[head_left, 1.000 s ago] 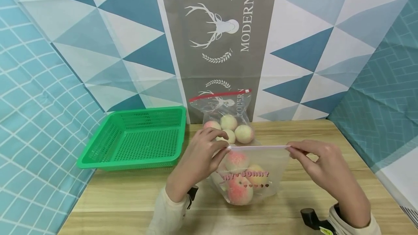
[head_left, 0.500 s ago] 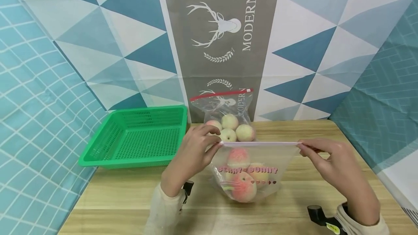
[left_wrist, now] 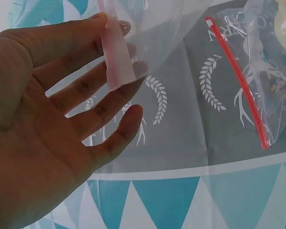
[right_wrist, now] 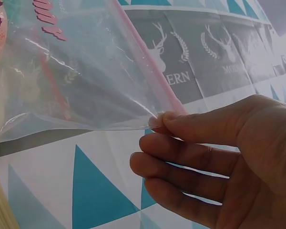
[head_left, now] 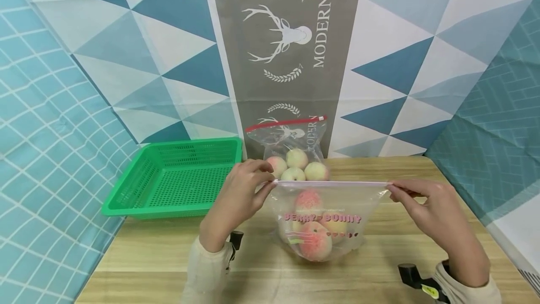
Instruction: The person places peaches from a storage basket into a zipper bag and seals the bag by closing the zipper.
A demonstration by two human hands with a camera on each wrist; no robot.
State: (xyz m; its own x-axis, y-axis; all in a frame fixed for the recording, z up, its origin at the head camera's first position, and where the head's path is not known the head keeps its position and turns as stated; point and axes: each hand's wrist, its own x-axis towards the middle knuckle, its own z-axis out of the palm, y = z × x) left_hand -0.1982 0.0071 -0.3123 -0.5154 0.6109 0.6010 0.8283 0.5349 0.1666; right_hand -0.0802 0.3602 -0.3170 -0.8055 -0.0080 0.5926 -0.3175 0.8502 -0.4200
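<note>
A frosted zip bag (head_left: 354,243) with pink "BERRY BUNNY" print and a pale pink zip strip (head_left: 333,184) stands in the middle of the wooden table. Several pink and yellow peaches (head_left: 315,244) lie inside it. My left hand (head_left: 242,189) pinches the strip's left end between thumb and index finger; in the left wrist view its other fingers spread behind the strip end (left_wrist: 119,62). The bag's top right corner is pinched by my right hand (head_left: 426,208), whose remaining fingers are loosely bent in the right wrist view. The strip stretches straight between both hands.
Behind stands a clear bag with a red zip (head_left: 287,124), holding several pale peaches (head_left: 297,158). A green plastic basket (head_left: 170,211) sits at the back left of the wooden table (head_left: 152,266). Patterned cloth (head_left: 291,36) hangs behind and at the sides.
My left hand has moved left and slightly up; my right hand has shifted a little right. More of the strip shows between them, pulled straight, and the bag's print faces me fully.
</note>
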